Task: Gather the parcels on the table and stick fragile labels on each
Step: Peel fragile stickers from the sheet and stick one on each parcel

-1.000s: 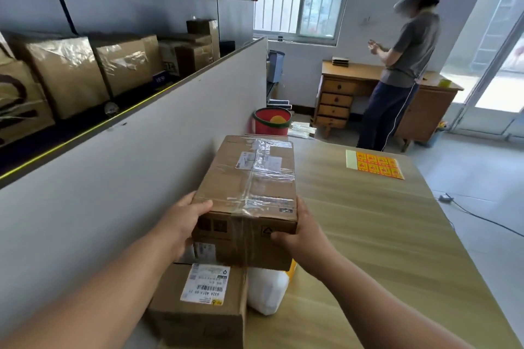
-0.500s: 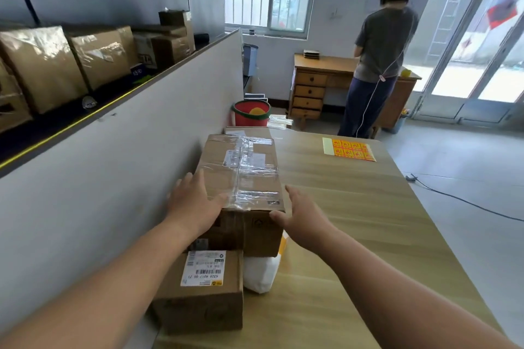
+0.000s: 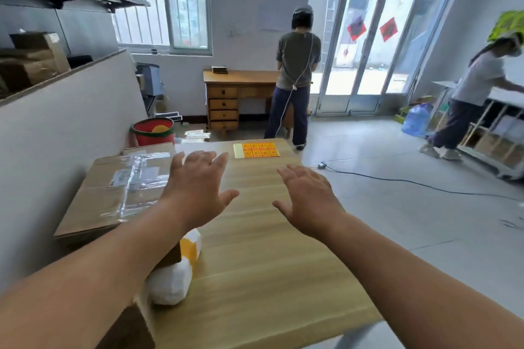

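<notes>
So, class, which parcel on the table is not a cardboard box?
The soft white bag with a yellow patch, lying at the near end of the taped box. That box and the box nearest the camera are brown cardboard.

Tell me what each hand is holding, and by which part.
Nothing is held. The left hand and right hand are both open, fingers spread, above the table.

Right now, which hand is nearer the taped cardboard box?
Left. The left hand is at the right edge of the taped cardboard box, forearm crossing its corner; the right hand hovers above the table, farther right.
</notes>
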